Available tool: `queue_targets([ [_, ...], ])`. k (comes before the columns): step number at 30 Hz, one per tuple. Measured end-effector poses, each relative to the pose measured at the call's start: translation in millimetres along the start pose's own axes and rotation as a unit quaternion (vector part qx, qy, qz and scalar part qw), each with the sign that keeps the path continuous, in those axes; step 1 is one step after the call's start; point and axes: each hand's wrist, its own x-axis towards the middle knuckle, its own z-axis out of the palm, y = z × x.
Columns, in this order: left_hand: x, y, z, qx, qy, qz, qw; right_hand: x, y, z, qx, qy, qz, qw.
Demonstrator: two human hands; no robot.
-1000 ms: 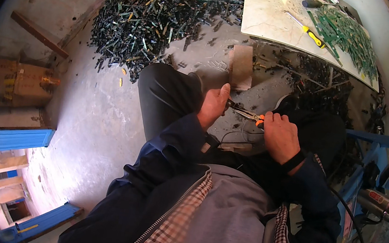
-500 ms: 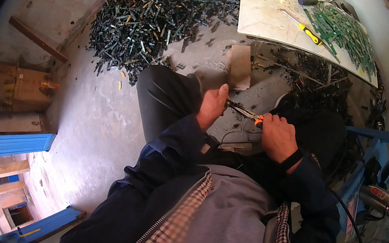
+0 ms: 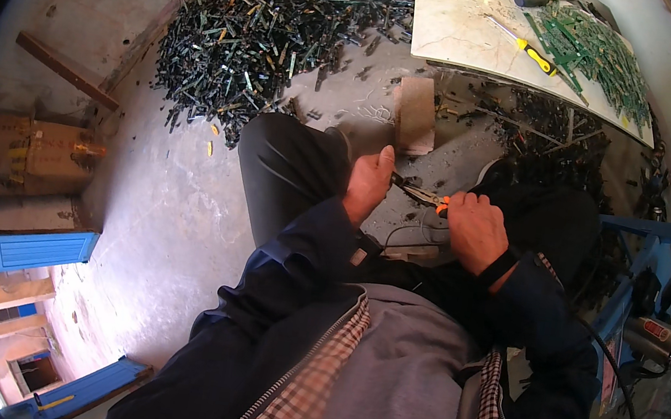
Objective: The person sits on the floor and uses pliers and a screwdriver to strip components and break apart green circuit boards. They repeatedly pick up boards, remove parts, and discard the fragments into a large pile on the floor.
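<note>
My right hand (image 3: 478, 231) is wrapped round the orange grips of a pair of long-nosed pliers (image 3: 420, 194). Their metal jaws point left, toward my left hand (image 3: 369, 182). Between the fingers and raised thumb of that hand is a small dark piece (image 3: 396, 180), partly hidden, which the tip of the pliers meets. Whether the jaws are clamped on it is too small to tell. Both hands are held above the floor, between my bent knees.
A big heap of dark strips (image 3: 283, 25) covers the floor ahead on the left. On a pale board (image 3: 451, 38) lie a yellow-black screwdriver (image 3: 538, 56) and green circuit-board strips (image 3: 596, 62). A brown block (image 3: 415, 117) is beyond my hands; a blue stool (image 3: 660, 252) stands right.
Both hands keep their holds and stay close together. The pliers and right hand have shifted very slightly left; the whole view has moved a little too.
</note>
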Motion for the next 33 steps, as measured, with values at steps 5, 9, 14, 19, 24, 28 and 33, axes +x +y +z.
queue_targets([
  [5, -2.8, 4.8, -2.5, -0.018, 0.003, -0.023, 1.000, 1.0, 4.1, -1.9, 0.107, -0.029, -0.023, 0.994],
  [9, -6.0, 16.0, -2.1, -0.041, -0.002, -0.052, 0.998, -0.2, 7.8, 0.9, 0.180, -0.098, -0.002, 0.979],
  [14, -4.6, 13.2, -2.9, -0.040, -0.013, -0.041, 0.998, -0.8, 9.6, 3.4, 0.341, -0.176, 0.042, 0.923],
  [19, -5.0, 18.4, -4.9, 0.015, -0.022, -0.022, 0.999, -1.4, 10.2, 9.6, 0.583, -0.307, 0.108, 0.745],
  [24, 0.4, 10.7, -4.6, 0.029, 0.010, 0.054, 0.998, -1.0, 5.0, 13.4, 0.657, -0.302, 0.098, 0.684],
  [28, 2.6, 12.6, -0.7, 0.076, 0.068, 0.106, 0.989, -2.7, -2.5, 24.6, 0.533, -0.220, 0.104, 0.811],
  [33, 6.3, 9.6, -2.4, 0.064, 0.096, 0.108, 0.987, 3.3, -12.1, 13.2, 0.216, -0.086, 0.080, 0.969],
])
